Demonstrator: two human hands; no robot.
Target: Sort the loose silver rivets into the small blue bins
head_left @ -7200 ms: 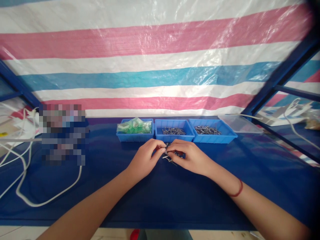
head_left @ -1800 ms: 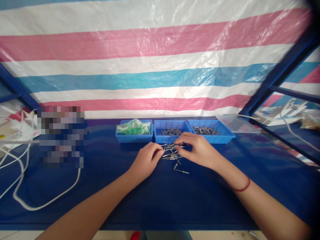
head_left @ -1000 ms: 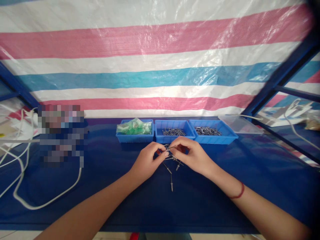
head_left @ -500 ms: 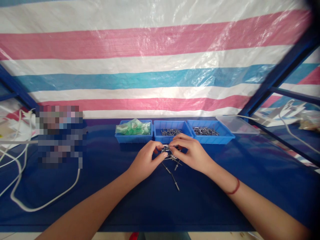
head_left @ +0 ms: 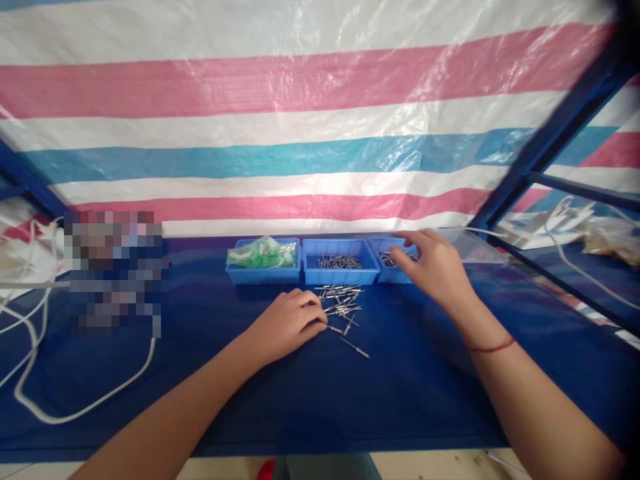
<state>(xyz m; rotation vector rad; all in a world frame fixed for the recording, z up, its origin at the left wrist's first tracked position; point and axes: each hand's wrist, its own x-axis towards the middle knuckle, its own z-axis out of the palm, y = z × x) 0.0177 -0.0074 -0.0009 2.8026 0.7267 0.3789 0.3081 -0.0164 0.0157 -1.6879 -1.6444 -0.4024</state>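
A small pile of metal rivets lies on the blue table cover in front of three blue trays. My left hand rests beside the pile with its fingers curled and its fingertips touching the nearest rivets. My right hand hovers over the right blue tray, fingers loosely spread above the metal pieces inside; whether the fingertips pinch anything I cannot make out. One rivet lies apart, nearer to me.
The middle blue tray holds more rivets; the left blue tray holds green plastic bags. A clear lid lies right of the trays. White cables trail at the left. A striped tarp hangs behind.
My right hand left the pile and moved up and right over the right tray. My left hand dropped lower beside the pile. The hands no longer meet.
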